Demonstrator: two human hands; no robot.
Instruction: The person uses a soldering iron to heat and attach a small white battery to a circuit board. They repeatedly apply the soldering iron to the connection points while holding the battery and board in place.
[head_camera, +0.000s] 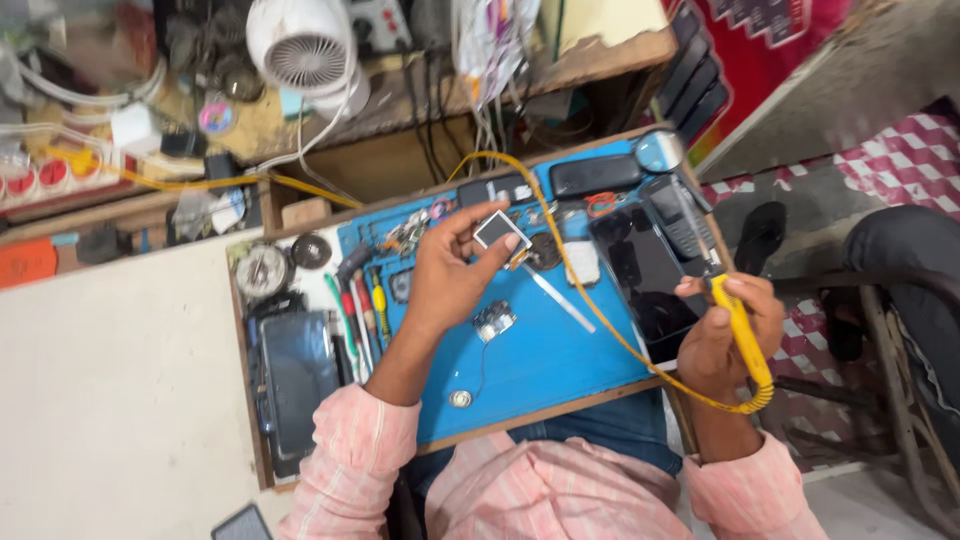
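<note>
At frame centre a small square white-framed screen module (501, 229) is pinched in the left hand (447, 275) while a yellow-handled soldering iron (741, 335) is gripped in the right hand (727, 330) at right; the trailing yellow cord (580, 285) could probably snag parts on the blue work mat (540, 365).

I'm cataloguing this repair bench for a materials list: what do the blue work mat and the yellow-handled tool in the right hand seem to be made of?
The blue work mat looks like matte rubber or silicone: flat, even colour, no glare. The yellow-handled tool, gripped in the right hand, seems to be smooth plastic or rubber with a matching yellow flexible cord, probably a rubbery sleeve since it curves loosely.
</note>
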